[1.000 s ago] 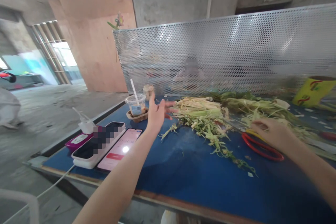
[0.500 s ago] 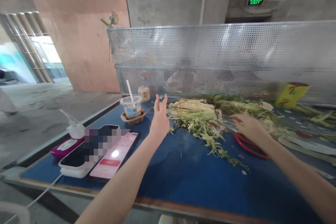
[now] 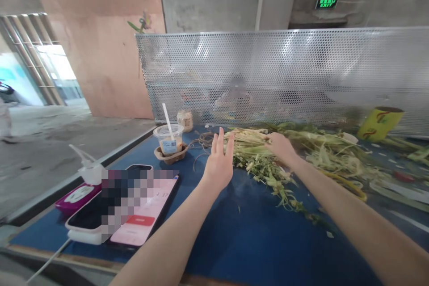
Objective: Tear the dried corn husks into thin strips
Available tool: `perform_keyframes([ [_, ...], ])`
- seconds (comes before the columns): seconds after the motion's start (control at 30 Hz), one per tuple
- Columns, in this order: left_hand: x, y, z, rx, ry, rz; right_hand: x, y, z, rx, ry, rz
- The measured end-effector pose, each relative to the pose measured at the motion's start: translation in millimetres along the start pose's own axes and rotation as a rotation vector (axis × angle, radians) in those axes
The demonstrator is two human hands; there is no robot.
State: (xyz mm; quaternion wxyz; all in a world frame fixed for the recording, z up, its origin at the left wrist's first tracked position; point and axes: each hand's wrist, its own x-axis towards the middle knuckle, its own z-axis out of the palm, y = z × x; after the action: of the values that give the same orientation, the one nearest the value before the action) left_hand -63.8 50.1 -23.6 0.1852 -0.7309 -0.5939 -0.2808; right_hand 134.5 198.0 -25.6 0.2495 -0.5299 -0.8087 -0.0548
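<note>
My left hand (image 3: 219, 161) hovers open over the blue table (image 3: 234, 237), fingers stretched upward and holding nothing, just left of a bundle of pale green stems (image 3: 250, 139). My right hand (image 3: 279, 146) reaches across and rests on the right end of that bundle, its fingers curled down onto the stems. Leafy trimmings (image 3: 275, 178) trail from the bundle toward me. More cut stalks (image 3: 328, 152) lie spread to the right.
A lidded drink cup with a straw (image 3: 168, 136) stands left of a coil of twine (image 3: 201, 140). Two phones (image 3: 140, 208) and a charger (image 3: 89, 170) lie near the left edge. A perforated metal screen (image 3: 284, 71) walls the back, with a person behind it. A yellow cup (image 3: 380, 123) stands far right.
My right hand left the red-handled scissors and moved left onto the stem bundle. My left hand stayed open and shifted slightly right. The view swung a little left.
</note>
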Motion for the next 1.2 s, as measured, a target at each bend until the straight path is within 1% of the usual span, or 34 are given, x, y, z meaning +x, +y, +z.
perform_keyframes([
  [0.07, 1, 2, -0.4, -0.001, -0.009, 0.008, 0, 1, -10, 0.057, 0.005, -0.009],
  [0.13, 1, 4, -0.3, -0.006, -0.025, 0.01, 0, 0, -24, 0.112, -0.023, -0.048],
  [0.2, 1, 3, 0.2, -0.017, -0.041, 0.001, -4, -3, -37, 0.161, -0.111, -0.118],
  [0.3, 1, 1, 1.3, -0.017, -0.057, -0.033, -12, -8, -48, 0.22, -0.3, -0.246],
  [0.37, 2, -1, 2.1, -0.028, -0.05, -0.036, -17, -12, -49, 0.231, -0.34, -0.293],
  [0.47, 2, -1, 2.5, -0.113, -0.007, -0.002, -25, -23, -51, 0.225, -0.267, -0.327],
  [0.53, 2, 1, 1.8, -0.199, 0.006, 0.012, -30, -34, -56, 0.201, -0.208, -0.426],
  [0.57, 2, 2, 1.0, -0.242, -0.003, 0.007, -33, -40, -59, 0.174, -0.181, -0.521],
  [0.63, 2, 4, -1.2, -0.334, -0.072, -0.035, -40, -53, -67, 0.118, -0.144, -0.701],
  [0.67, 2, 5, -2.6, -0.379, -0.117, -0.064, -44, -57, -70, 0.108, -0.107, -0.754],
  [0.7, 3, 6, -4.0, -0.421, -0.159, -0.094, -46, -60, -73, 0.114, -0.06, -0.771],
  [0.77, 4, 6, -6.4, -0.482, -0.212, -0.138, -49, -59, -76, 0.164, 0.059, -0.72],
  [0.83, 5, 6, -7.3, -0.507, -0.214, -0.167, -46, -49, -73, 0.197, 0.149, -0.593],
  [0.87, 5, 5, -7.1, -0.516, -0.211, -0.18, -43, -41, -69, 0.185, 0.168, -0.52],
  [0.93, 6, 4, -5.6, -0.53, -0.199, -0.197, -35, -21, -57, 0.06, 0.152, -0.364],
  [0.97, 6, 4, -4.4, -0.536, -0.191, -0.199, -32, -11, -49, 0.024, 0.126, -0.328],
  [1.03, 6, 3, -1.9, -0.549, -0.178, -0.193, -26, 7, -33, -0.029, 0.08, -0.283],
  [1.1, 6, 3, 0.1, -0.567, -0.172, -0.183, -25, 20, -17, -0.079, 0.029, -0.259],
  [1.2, 4, 3, 1.2, -0.589, -0.179, -0.182, -27, 28, -2, -0.143, -0.034, -0.24],
])
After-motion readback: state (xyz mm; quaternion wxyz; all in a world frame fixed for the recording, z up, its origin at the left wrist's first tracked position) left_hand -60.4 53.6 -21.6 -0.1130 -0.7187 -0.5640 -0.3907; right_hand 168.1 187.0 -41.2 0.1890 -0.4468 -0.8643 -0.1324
